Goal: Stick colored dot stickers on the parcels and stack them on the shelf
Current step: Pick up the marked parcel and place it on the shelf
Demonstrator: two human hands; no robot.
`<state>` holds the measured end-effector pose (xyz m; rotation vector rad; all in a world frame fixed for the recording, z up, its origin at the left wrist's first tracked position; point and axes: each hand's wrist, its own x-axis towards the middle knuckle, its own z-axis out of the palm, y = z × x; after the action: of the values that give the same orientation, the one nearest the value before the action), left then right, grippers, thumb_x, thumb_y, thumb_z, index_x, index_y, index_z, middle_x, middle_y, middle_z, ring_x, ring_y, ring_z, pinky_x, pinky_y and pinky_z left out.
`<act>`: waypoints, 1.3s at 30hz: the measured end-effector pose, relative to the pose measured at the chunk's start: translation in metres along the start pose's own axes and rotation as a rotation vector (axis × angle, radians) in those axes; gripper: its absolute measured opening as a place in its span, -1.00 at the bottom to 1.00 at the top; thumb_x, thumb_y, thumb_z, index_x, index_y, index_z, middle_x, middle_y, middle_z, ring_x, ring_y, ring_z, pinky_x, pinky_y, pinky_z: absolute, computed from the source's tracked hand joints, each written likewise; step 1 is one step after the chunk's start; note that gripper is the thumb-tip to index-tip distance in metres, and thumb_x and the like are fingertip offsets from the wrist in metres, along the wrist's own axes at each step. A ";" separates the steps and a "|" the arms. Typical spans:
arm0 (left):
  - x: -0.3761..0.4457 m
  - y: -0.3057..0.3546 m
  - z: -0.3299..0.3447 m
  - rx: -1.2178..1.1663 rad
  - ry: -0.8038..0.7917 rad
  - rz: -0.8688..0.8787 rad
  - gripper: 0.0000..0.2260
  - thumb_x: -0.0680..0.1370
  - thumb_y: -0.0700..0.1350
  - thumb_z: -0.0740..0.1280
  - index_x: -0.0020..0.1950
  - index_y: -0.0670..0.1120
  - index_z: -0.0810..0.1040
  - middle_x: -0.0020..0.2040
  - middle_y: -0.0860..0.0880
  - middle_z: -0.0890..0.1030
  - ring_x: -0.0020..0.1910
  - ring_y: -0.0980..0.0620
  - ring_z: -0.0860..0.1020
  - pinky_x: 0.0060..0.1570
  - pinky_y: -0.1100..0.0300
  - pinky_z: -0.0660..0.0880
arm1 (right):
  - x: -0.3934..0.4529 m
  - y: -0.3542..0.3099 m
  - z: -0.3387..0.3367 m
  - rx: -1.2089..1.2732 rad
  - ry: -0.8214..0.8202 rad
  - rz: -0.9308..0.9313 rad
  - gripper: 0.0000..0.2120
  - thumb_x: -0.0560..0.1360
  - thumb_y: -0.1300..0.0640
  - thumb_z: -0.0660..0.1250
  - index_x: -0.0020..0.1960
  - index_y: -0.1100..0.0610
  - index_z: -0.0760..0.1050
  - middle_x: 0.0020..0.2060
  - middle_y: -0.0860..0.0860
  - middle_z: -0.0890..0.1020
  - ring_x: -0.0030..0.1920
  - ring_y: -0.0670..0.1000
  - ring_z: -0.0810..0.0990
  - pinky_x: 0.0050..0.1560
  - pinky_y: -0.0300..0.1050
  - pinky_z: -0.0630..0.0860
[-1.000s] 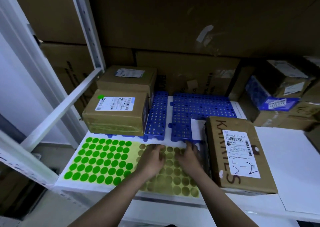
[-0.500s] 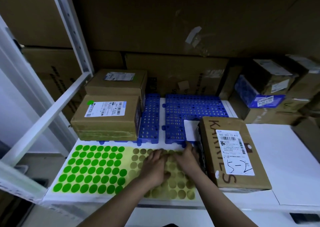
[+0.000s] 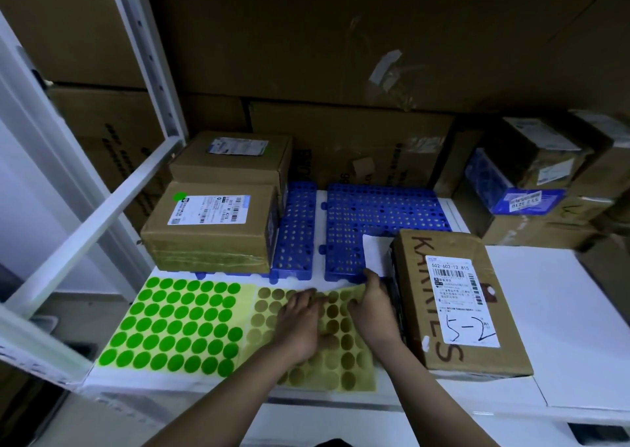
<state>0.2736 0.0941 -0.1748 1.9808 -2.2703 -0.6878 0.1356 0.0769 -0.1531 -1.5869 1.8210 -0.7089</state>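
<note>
Both hands work the olive dot sheet (image 3: 335,361) on the shelf (image 3: 562,310): left hand (image 3: 301,319) pressing flat, right hand (image 3: 373,307) pinching its lifted corner. Beside it, a parcel (image 3: 456,303) reads "KARRIES", "502-602-12 815", handwritten "5-2".

Dim, cool light overall; the stacked cartons (image 3: 341,37) at the back sink into shadow, the white shelf (image 3: 562,310) reads brightest, and wide-angle bending curves the soft-edged frame

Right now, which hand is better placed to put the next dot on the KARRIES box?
Probably the right hand: it touches the box and lifts the olive sheet's corner. The left hand presses the sheet flat.
</note>
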 end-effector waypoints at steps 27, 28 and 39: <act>-0.031 0.036 -0.141 -0.923 0.283 0.199 -0.95 0.54 -0.11 0.34 -0.12 0.00 0.58 -0.22 0.03 0.63 -0.25 0.12 0.58 -0.19 0.19 0.51 | -0.013 -0.103 -0.109 0.178 -0.079 -0.460 -0.81 0.49 0.13 0.40 0.06 -0.04 0.48 -0.30 -0.02 0.64 -0.31 -0.10 0.57 -0.19 -0.18 0.48; -0.033 0.037 -0.145 -0.965 0.270 0.196 -0.94 0.54 -0.14 0.34 -0.11 -0.01 0.58 -0.25 0.06 0.61 -0.29 0.17 0.55 -0.26 0.29 0.48 | -0.013 -0.102 -0.106 0.210 -0.063 -0.484 -0.76 0.48 0.15 0.41 0.08 -0.04 0.44 -0.30 -0.01 0.63 -0.33 -0.08 0.56 -0.20 -0.16 0.47; -0.042 0.034 -0.159 -1.061 0.172 0.145 -0.94 0.53 -0.18 0.35 -0.05 -0.08 0.61 -0.26 0.06 0.62 -0.40 0.27 0.53 -0.39 0.41 0.42 | -0.012 -0.098 -0.095 0.141 0.080 -0.725 -0.78 0.47 0.22 0.40 0.06 -0.02 0.59 -0.09 -0.17 0.57 -0.17 -0.10 0.52 -0.12 -0.39 0.41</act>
<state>0.3007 0.0901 -0.0096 1.2613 -1.3998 -1.2709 0.1307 0.0756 -0.0157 -2.1498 1.1774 -1.1971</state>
